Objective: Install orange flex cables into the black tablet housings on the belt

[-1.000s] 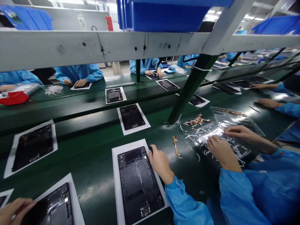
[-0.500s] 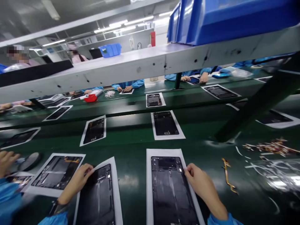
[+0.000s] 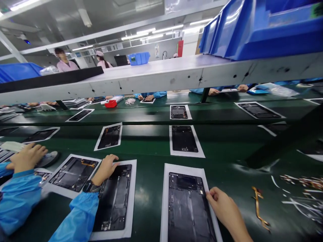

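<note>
My left hand (image 3: 106, 168), with a watch on the wrist, rests at the top left of a white paper sheet carrying an opened black tablet (image 3: 117, 198). Its fingertips are a little apart and touch the sheet's upper edge. My right hand (image 3: 223, 205) pinches the right edge of another white paper sheet (image 3: 165, 201) between thumb and curled fingers. On that sheet lies a second opened black tablet (image 3: 189, 208), its lower end cut off by the frame. To the right of my right hand lies an orange flex cable (image 3: 257, 208).
A co-worker's hand (image 3: 29, 158) is at the left, near a tablet with an orange cable (image 3: 73, 173). More tablets on sheets (image 3: 184, 139) lie on the green bench further back. A dark post (image 3: 277, 141) and a shelf (image 3: 151, 79) with blue bins (image 3: 264, 30) stand ahead.
The view has turned and tilted upward. My left hand has moved up and right along the sheet, its fingertips less closed. My right hand keeps its place at the other sheet's edge.
</note>
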A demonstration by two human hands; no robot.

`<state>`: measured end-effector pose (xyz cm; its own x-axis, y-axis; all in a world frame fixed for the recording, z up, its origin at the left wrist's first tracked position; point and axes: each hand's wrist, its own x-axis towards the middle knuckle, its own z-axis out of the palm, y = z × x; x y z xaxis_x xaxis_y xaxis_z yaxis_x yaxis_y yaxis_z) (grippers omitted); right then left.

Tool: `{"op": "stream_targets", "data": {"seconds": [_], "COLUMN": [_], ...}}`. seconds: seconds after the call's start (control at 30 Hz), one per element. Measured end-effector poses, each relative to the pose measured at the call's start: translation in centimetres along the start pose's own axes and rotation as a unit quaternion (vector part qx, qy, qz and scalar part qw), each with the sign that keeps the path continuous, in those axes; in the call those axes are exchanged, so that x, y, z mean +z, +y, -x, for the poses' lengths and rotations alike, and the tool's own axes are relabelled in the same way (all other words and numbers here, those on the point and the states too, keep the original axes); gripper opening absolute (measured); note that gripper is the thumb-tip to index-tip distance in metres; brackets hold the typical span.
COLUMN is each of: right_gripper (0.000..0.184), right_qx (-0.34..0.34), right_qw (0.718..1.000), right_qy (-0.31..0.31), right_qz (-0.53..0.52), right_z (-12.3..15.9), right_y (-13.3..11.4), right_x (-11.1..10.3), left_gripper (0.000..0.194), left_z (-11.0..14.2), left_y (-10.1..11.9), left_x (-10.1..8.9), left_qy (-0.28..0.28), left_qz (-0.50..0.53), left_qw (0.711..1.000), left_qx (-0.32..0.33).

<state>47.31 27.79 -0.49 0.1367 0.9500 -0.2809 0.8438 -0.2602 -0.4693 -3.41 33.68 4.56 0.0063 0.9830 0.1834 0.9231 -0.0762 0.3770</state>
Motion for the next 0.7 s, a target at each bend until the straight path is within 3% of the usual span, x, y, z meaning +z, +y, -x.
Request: {"op": "stream_targets", "data": {"seconds": [0.1,0.27,0.33,0.47,0.7], "right_gripper": [0.025,0.020,0.031,0.048,0.033], "right_qx": [-0.004,0.019,0.068,0.169,0.173], "right_qw": [1.000,0.998,0.991,0.967,0.961], "right_qy": [0.006,0.048,0.100,0.168,0.203], "right_qz": [0.002,0.021,0.049,0.091,0.076], "right_z": [-0.1,0.5,0.9,1.7,4.6], "right_y": [0.0,-1.2,-1.6,0.0,6.2], "right_x": [0.2,-0.3,-1.1,-4.1,-10.6], "left_gripper": [0.030,0.028,0.029,0.034,0.046], "left_z": [-0.4,-0.1,0.5,1.2,1.3], "left_y": [3.6,11.5,13.7,15.2,15.1], "left_x": [1.4,5.0,6.4,8.4,9.2], "left_qy": [0.002,-0.106,-0.133,-0.156,-0.131], "left_qz": [0.032,0.139,0.160,0.191,0.197], "left_qw": [0.999,0.983,0.976,0.964,0.967], "left_qx": [0.006,0.049,0.068,0.101,0.091]}}
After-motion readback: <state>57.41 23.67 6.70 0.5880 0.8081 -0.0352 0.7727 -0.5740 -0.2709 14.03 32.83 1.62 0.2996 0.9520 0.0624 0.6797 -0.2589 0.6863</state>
